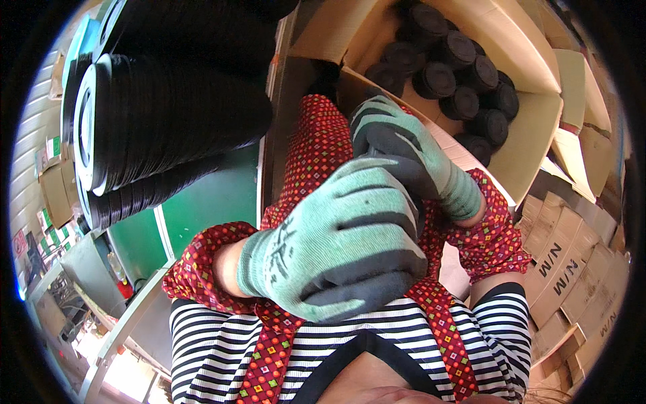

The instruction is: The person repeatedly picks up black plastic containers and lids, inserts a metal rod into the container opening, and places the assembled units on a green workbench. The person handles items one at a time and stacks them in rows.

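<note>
Both my hands wear green knit gloves with black coating, and they meet in front of my chest. My left hand point(343, 242) is nearer to me, its fingers curled closed. Just beyond it, my right hand point(404, 145) is bent closed too. Between them shows part of a black rounded thing point(412, 176), dark as the glove coating. The gloves hide most of it, so its kind is unclear. Past my right hand stands an open cardboard box point(538, 135) with several black round rolls point(434, 81) inside.
At the left, long stacks of thin black discs point(175, 114) lie on their sides above a green panel point(208, 195). Flattened cardboard cartons point(565, 262) lie at the right. A pale metal frame point(124, 330) stands at the lower left.
</note>
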Demonstrator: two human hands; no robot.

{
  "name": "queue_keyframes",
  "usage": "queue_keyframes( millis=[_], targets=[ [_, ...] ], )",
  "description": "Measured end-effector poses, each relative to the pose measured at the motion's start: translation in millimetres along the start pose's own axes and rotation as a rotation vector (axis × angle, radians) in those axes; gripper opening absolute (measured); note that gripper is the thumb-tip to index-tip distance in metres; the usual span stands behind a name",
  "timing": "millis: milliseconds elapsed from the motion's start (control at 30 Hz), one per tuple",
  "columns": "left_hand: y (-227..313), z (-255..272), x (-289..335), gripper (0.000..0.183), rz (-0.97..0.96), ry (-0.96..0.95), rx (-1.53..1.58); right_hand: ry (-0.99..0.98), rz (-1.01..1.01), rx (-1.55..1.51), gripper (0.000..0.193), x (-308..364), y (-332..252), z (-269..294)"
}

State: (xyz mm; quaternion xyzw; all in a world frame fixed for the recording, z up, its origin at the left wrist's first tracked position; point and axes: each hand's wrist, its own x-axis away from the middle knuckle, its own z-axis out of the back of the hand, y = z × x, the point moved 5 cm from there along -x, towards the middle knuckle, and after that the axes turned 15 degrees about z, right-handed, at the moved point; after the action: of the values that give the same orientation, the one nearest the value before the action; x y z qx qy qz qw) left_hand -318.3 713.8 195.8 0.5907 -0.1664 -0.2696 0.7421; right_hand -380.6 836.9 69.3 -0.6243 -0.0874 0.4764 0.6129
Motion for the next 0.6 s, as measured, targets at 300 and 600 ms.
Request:
queue_keyframes(
  millis=[300, 600],
  targets=[
    [-34, 12, 18, 0.039, -0.165, 0.064, 0.339, -0.112, -0.077, 0.427, 0.045, 4, -64, 28],
    [-6, 18, 2, 0.056, 0.429, 0.070, -0.860, -0.276, -0.083, 0.514, 0.042, -2, -63, 46]
  ],
)
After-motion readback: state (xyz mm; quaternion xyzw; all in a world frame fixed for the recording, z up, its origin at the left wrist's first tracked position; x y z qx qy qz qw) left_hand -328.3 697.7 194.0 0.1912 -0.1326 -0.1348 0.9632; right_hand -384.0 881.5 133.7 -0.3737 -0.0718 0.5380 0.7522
